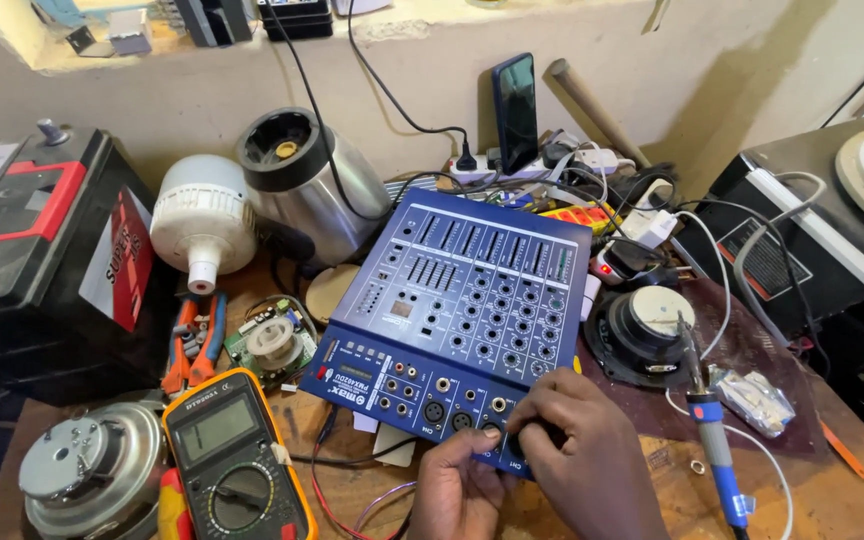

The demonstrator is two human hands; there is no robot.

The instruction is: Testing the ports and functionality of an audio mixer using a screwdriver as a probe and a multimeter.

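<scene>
A blue audio mixer panel (pixel 462 290) with rows of sliders and bare knob shafts lies tilted on the wooden bench. My right hand (pixel 582 445) rests on its near right corner, fingers pinched around a socket or nut there; what it grips is hidden. My left hand (pixel 462 490) is just below the panel's front edge, fingertips touching the row of round sockets.
A yellow multimeter (pixel 232 460) lies at the near left, beside a metal motor (pixel 92 475). A blue-handled soldering iron (pixel 707 410) lies to the right, near a loudspeaker (pixel 647 335). Behind stand a car battery (pixel 42 250), a white bulb (pixel 202 220), a steel jug (pixel 302 180), a phone (pixel 515 110) and tangled cables.
</scene>
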